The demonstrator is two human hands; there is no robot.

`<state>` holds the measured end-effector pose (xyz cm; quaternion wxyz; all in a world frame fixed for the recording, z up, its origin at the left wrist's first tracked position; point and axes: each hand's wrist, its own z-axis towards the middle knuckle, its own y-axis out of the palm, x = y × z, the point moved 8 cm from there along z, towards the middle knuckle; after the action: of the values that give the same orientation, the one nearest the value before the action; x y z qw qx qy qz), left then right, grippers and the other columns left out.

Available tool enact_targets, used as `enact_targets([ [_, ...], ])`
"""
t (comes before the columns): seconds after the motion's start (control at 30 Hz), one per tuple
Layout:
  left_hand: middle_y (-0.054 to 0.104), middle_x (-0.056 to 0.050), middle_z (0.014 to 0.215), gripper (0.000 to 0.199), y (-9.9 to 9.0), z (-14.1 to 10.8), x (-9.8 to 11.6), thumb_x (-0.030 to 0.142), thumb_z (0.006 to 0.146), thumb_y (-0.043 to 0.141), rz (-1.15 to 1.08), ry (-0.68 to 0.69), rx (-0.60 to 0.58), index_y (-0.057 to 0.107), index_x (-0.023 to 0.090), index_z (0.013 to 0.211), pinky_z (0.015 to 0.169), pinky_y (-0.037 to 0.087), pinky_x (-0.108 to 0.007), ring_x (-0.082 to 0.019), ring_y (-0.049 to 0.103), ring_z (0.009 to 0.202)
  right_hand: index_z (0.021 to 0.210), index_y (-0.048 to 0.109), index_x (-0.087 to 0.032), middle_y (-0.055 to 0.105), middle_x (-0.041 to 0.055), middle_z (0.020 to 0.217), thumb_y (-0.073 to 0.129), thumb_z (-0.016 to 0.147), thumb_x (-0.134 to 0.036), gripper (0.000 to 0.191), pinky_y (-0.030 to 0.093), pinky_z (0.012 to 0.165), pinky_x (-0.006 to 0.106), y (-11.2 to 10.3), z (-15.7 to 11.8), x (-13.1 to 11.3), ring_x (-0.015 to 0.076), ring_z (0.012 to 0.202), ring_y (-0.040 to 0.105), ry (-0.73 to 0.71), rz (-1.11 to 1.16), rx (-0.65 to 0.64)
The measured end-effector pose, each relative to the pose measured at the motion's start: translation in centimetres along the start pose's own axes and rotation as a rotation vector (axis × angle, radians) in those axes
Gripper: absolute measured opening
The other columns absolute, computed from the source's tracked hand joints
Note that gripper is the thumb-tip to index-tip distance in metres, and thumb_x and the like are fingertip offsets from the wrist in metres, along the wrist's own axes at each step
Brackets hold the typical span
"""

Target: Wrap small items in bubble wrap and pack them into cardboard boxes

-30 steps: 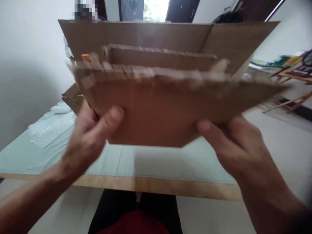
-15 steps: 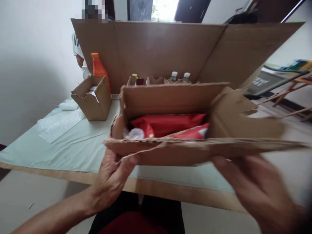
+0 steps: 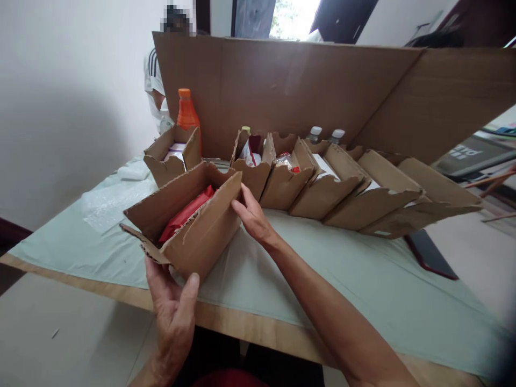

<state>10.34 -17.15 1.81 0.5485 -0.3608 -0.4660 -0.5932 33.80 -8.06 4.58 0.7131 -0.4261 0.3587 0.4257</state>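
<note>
A long open cardboard box (image 3: 209,236) is held between my two hands over the front left of the table, turned at a slant. Inside it lies a red packet (image 3: 187,212). My left hand (image 3: 173,306) grips the near end from below, thumb against the side wall and the other fingers partly hidden under the box. At the far end my right hand (image 3: 255,217) presses the side wall with its thumb and fingers, some of them out of sight behind the cardboard. Just beyond stands a smaller cardboard box (image 3: 171,153) with a white and purple pack inside.
Several cardboard boxes (image 3: 288,188) with goods stand in a row before a tall cardboard panel (image 3: 282,80). An orange bottle (image 3: 187,113) is at the back left. Bubble wrap (image 3: 108,201) lies on the green tablecloth (image 3: 342,274). A person (image 3: 155,75) is behind the panel.
The box has turned from lying crosswise to a slant and moved left. My right hand has swung to its far end. The row of boxes behind has come into view.
</note>
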Motion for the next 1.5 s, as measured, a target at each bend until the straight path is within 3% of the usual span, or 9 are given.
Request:
enact_targets([
  [0.13,0.015,0.000,0.176,0.087,0.9,-0.6,0.0,0.025,0.093,0.069,0.021,0.103,-0.056,0.022,0.040,0.164,0.132,0.017,-0.043,-0.026,0.018,0.162,0.155,0.042,-0.014,0.043,0.0138,0.163,0.045,0.096,-0.048,0.069,0.023,0.130,0.046,0.9,2.0,1.1,0.0241,0.153,0.038,0.002,-0.085,0.136],
  [0.4,0.013,0.001,0.176,0.086,0.9,-0.7,-1.3,0.019,0.094,0.065,0.098,0.105,-0.074,0.021,0.040,0.165,0.132,0.020,-0.045,-0.026,0.012,0.163,0.155,0.042,-0.012,0.044,0.0153,0.162,0.038,0.101,-0.058,0.070,0.026,0.129,0.044,2.6,2.6,1.4,0.0228,0.151,0.040,-0.069,-0.026,0.237],
  [0.6,0.007,0.001,0.177,0.088,1.9,-0.4,-2.2,0.020,0.094,0.065,0.150,0.134,-0.118,0.018,0.040,0.165,0.132,0.020,-0.050,-0.028,0.010,0.163,0.151,0.050,-0.018,0.047,0.0132,0.161,0.036,0.101,-0.069,0.073,0.027,0.129,0.044,2.4,2.8,2.3,0.0226,0.151,0.042,-0.120,-0.014,0.244],
  [0.73,0.004,-0.001,0.177,0.088,3.1,0.1,-3.3,0.023,0.094,0.065,0.192,0.100,-0.155,0.016,0.040,0.165,0.130,0.023,-0.056,-0.032,0.006,0.163,0.146,0.056,-0.019,0.051,0.0123,0.158,0.039,0.103,-0.062,0.063,0.031,0.127,0.041,2.5,2.2,1.6,0.0214,0.148,0.045,-0.211,-0.009,0.234],
  [0.83,0.005,0.000,0.177,0.088,3.8,1.4,-4.1,0.023,0.094,0.064,0.261,0.099,-0.185,0.015,0.042,0.165,0.130,0.021,-0.058,-0.031,0.006,0.163,0.135,0.063,-0.023,0.061,0.0087,0.147,0.040,0.104,-0.054,0.050,0.038,0.122,0.040,2.1,0.8,2.8,0.0204,0.139,0.054,-0.165,-0.007,0.299],
  [0.97,0.014,-0.003,0.176,0.086,5.0,5.0,-4.9,0.022,0.093,0.062,0.314,0.128,-0.246,0.019,0.040,0.164,0.129,0.022,-0.059,-0.031,0.013,0.162,0.115,0.069,-0.018,0.073,0.0121,0.121,0.039,0.102,-0.045,0.042,0.050,0.106,0.041,1.5,-1.1,7.2,0.0236,0.116,0.066,0.043,-0.035,0.395],
  [1.1,0.008,-0.005,0.177,0.090,7.8,9.1,-6.7,0.021,0.087,0.063,0.369,0.162,-0.289,0.018,0.035,0.165,0.130,0.022,-0.057,-0.030,0.011,0.163,0.111,0.069,-0.017,0.074,0.0124,0.113,0.039,0.100,-0.042,0.040,0.053,0.097,0.040,1.5,-1.6,9.8,0.0243,0.106,0.068,0.128,-0.042,0.408],
  [1.33,0.011,-0.024,0.174,0.080,13.3,12.3,-14.0,0.036,0.095,0.051,0.407,-0.118,-0.439,0.019,0.006,0.162,0.131,0.009,-0.055,-0.032,0.005,0.163,0.114,0.073,-0.021,0.075,0.0105,0.120,0.044,0.095,-0.036,0.038,0.052,0.104,0.041,2.4,-1.0,10.2,0.0245,0.114,0.069,0.131,-0.051,0.267],
  [1.5,0.025,-0.026,0.170,0.073,13.5,12.4,-14.3,0.048,0.100,0.043,0.393,-0.131,-0.534,0.033,0.003,0.158,0.131,0.013,-0.055,-0.034,0.019,0.161,0.114,0.074,-0.023,0.075,0.0085,0.125,0.048,0.088,-0.034,0.038,0.048,0.111,0.043,3.0,-0.7,10.1,0.0249,0.122,0.066,0.102,-0.056,0.173],
])
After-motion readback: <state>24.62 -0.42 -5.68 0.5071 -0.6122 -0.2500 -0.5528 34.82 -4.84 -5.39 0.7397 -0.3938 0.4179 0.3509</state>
